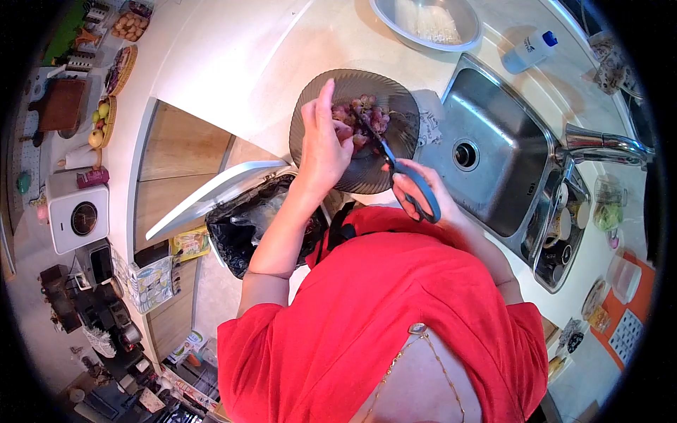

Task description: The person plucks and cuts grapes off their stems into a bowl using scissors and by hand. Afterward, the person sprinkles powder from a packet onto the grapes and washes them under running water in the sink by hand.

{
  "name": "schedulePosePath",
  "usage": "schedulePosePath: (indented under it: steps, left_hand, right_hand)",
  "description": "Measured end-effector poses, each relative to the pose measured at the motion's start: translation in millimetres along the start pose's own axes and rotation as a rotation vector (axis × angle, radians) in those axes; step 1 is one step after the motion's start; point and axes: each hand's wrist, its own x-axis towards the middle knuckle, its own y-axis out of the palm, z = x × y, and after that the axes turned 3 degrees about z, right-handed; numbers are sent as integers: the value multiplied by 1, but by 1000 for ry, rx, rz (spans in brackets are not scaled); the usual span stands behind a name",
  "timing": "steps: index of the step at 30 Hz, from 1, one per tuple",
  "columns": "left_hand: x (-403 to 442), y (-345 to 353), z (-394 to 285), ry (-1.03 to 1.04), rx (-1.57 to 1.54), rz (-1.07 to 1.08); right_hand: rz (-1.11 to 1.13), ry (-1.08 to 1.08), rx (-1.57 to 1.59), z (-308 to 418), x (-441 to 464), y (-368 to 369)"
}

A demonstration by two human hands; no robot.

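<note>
Red grapes [379,118] lie in a dark translucent ribbed bowl [381,178] on the counter. My left hand [326,144] is over the bowl's left part, its index finger raised and its other fingers curled at the grapes; whatever it pinches is too small to make out. Blue-handled scissors [416,185] are in my right hand [422,189] at the bowl's lower right edge, with their dark blades reaching in among the grapes. A crumpled printed sheet [429,127] sits between bowl and sink.
Right of the bowl is a steel sink [493,127] with a faucet [603,146]. A metal basin [405,34] and a bottle [529,52] stand at the back. An open bin with a black bag [236,233] is below the counter, left of my body.
</note>
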Motion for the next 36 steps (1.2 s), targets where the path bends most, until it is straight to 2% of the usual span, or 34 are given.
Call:
schedulePosePath:
  steps: [5, 8, 9, 11, 12, 13, 15, 16, 17, 18, 20, 22, 23, 24, 25, 26, 29, 31, 33, 34, 35, 36]
  left_hand:
    - [-4, 9, 29, -88, -17, 180]
    - [-8, 4, 31, -191, -89, 477]
    - [-8, 3, 34, -187, -89, 477]
    - [-4, 0, 42, 156, 74, 632]
    - [7, -7, 32, 36, 112, 757]
    - [18, -10, 33, 49, 119, 750]
    - [52, -15, 37, 88, -5, 531]
    - [75, -16, 31, 5, -110, 396]
    - [97, -16, 36, -92, -60, 247]
    - [122, -10, 51, -98, -46, 107]
    - [169, -3, 79, -239, -26, -9]
    - [205, 8, 118, -248, 30, -68]
    - [219, 12, 136, -269, 95, -123]
    - [230, 14, 151, -264, 88, -126]
    - [238, 12, 165, -343, 126, -184]
    - [245, 11, 180, -426, 167, -243]
    - [263, 12, 224, -452, 187, -330]
    - [277, 14, 239, -430, 288, -372]
    - [297, 17, 251, -421, 255, -337]
    - [305, 17, 248, -417, 252, -342]
    - [311, 18, 246, -423, 331, -360]
    - [315, 20, 245, -433, 410, -377]
  right_hand:
    - [-37, -46, 48, 11, -1, -13]
    - [-146, -158, -151, 20, -3, -24]
    - [-184, -162, -207, 26, -2, -31]
    - [-392, -289, -451, 35, 9, -47]
    - [-442, -374, -570, 42, 18, -60]
    - [-492, -459, -689, 49, 26, -74]
    - [-531, -479, -660, 71, 46, -94]
    - [-562, -530, -722, 82, 61, -104]
    - [-613, -436, -846, 95, 66, -113]
    - [-657, -451, -886, 101, 82, -128]
    - [-709, -474, -937, 119, 102, -146]
    - [-883, -512, -1266, 140, 110, -150]
    - [-891, -518, -1272, 148, 113, -155]
    - [-923, -397, -1315, 155, 116, -162]
    - [-949, -276, -1355, 161, 121, -168]
    - [-956, -212, -1414, 166, 123, -175]
    - [-942, -132, -1517, 181, 131, -182]
    - [-925, -134, -1580, 185, 141, -186]
    - [-835, -248, -1591, 183, 145, -189]
    - [-797, -382, -1602, 182, 144, -182]
    - [-817, -213, -1637, 184, 145, -174]
    - [-860, -307, -1704, 181, 145, -172]
